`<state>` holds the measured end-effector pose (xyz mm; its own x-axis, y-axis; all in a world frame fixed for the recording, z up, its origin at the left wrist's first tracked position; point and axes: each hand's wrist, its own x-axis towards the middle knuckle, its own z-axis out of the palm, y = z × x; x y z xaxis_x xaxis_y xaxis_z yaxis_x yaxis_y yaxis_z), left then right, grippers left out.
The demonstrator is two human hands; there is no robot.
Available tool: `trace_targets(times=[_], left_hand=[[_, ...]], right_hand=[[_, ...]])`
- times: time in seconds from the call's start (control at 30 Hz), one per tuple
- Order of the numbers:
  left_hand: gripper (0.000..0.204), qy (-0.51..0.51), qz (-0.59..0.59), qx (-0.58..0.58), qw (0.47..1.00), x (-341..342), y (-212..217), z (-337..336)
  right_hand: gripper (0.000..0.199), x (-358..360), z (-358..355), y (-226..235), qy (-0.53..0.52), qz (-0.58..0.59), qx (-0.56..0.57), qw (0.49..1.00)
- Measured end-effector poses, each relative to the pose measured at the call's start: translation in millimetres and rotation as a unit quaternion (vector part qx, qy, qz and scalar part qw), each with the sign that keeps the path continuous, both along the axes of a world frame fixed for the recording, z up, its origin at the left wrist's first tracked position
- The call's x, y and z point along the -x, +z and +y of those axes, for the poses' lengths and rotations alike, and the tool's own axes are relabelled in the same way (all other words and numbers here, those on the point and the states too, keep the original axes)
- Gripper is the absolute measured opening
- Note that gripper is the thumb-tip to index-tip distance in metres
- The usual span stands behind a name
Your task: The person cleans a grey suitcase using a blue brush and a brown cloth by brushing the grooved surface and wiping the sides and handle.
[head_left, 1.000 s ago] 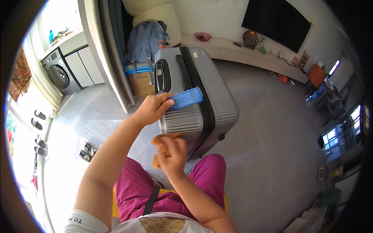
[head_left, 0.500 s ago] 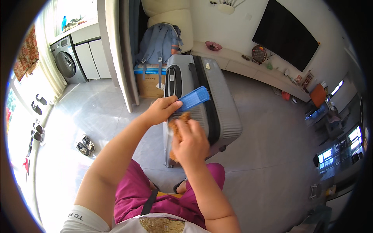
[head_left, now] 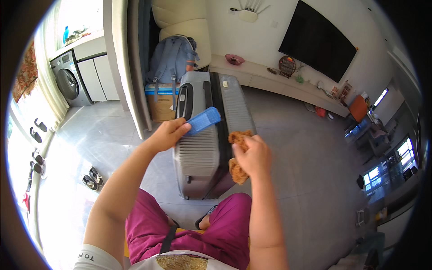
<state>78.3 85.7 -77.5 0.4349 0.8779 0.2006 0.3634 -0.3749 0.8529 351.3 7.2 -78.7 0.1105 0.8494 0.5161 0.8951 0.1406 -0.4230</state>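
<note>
A grey ribbed suitcase (head_left: 196, 155) with a black band stands upright on the floor in front of my knees. Over its top, my left hand (head_left: 170, 134) pinches one end of a flat blue plastic brush (head_left: 204, 120), which points right and away from me. At the suitcase's right side, my right hand (head_left: 256, 158) is closed round a crumpled orange-brown cloth (head_left: 238, 173). Part of the cloth bulges out above the fingers and part hangs below them. The cloth is close to the suitcase's side; whether they touch I cannot tell.
Behind the suitcase, a blue-grey backpack (head_left: 173, 58) rests on a cardboard box (head_left: 161, 108) beside a cream chair (head_left: 180, 20). A low white cabinet (head_left: 265, 83) runs along the wall under a television (head_left: 318, 40). Shoes (head_left: 92, 178) lie on the floor at left.
My right hand has moved right with the cloth, from the suitcase's near left part to its right side. The brush and left hand sit slightly further left in view, which has itself shifted.
</note>
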Motion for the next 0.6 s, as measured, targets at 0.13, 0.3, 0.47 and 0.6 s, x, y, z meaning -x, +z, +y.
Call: trace_targets(times=[0.13, 0.3, 0.47, 0.6], left_hand=[[0.038, 0.064, -0.021, 0.009, 0.998, 19, 8, 4], [0.036, 0.285, 0.166, -0.213, 0.920, -5, 16, 9], [0.033, 0.337, 0.330, -0.211, 0.856, -16, 11, 0], [0.034, 0.312, 0.332, -0.212, 0.864, -5, 8, -5]], right_hand=[[0.033, 45, -17, 4, 0.055, 0.022, -0.009, 0.998], [0.033, 79, -23, 27, 0.128, 0.002, 0.065, 0.990], [0.025, 91, -53, 26, 0.149, -0.046, 0.066, 0.986], [0.022, 48, -62, 50, 0.170, -0.006, 0.129, 0.977]])
